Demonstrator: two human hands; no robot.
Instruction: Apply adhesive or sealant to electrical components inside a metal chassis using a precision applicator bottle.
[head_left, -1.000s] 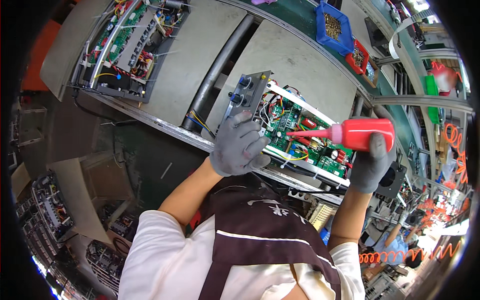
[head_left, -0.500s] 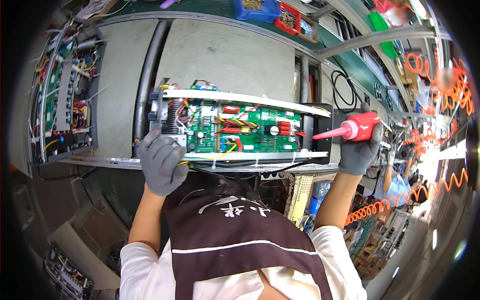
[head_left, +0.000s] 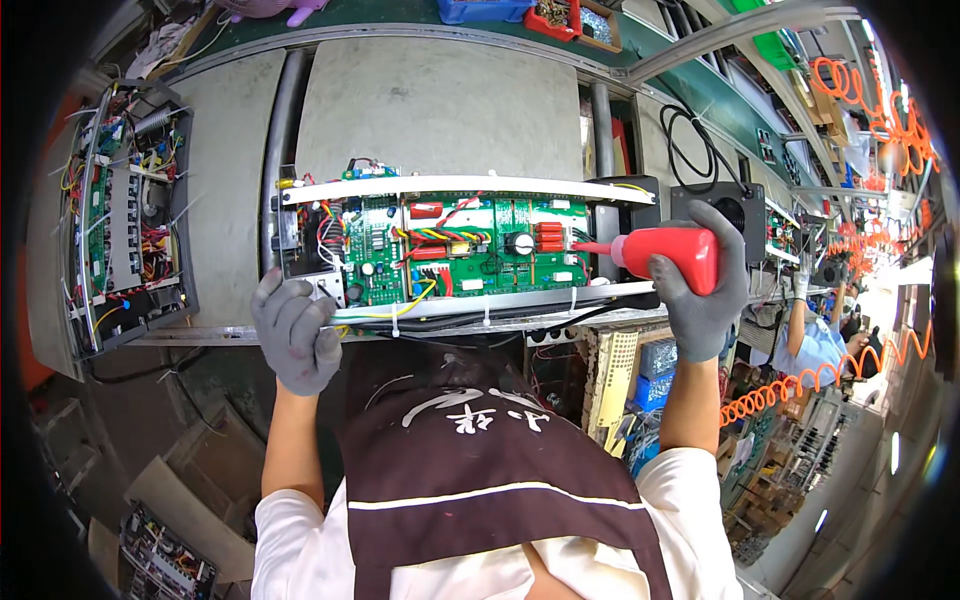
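Red plastic squeeze bottle with a long tapered nozzle (head_left: 672, 252) was seen in the head view, held level in the grey-gloved right hand (head_left: 703, 290), the fingers (head_left: 722, 232) wrapped round its body. Its nozzle tip was laid at the right end of the green circuit board (head_left: 470, 250), close to a row of red components. That board sat in an open white-framed metal chassis (head_left: 460, 188) lying on the grey surface (head_left: 440, 110). The grey-gloved left hand (head_left: 295, 335) was pressed against the chassis's lower left corner, fingers curled over its front rail. For a clean bead, it was judged that the chassis should be kept braced, the tip held just on the joint, and the bottle squeezed gently so nothing would be smeared onto neighbouring wires.
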